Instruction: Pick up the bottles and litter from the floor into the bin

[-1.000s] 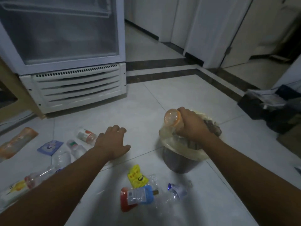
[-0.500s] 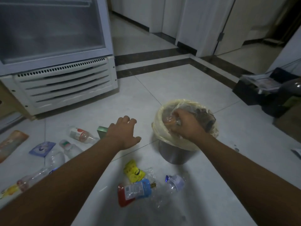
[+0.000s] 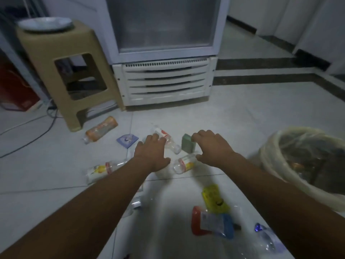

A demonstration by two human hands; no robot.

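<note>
Head camera is catching the left hand (image 3: 152, 155) spreading straight fingers over a clear bottle (image 3: 168, 141) on the floor (image 3: 252, 118), the right hand (image 3: 212, 149) hovering loosely curled and empty above a small bottle (image 3: 183, 164), likely light, slick, best gripped mid-body, while the lined bin (image 3: 267, 157) is holding dim, unreadable contents.

Bare floor (image 3: 242, 124) lies open between fridge (image 3: 164, 81) and bin (image 3: 267, 156) — a clear bottle (image 3: 183, 163) and green box (image 3: 187, 145) crowd the middle; stool (image 3: 61, 71) blocks far left.
</note>
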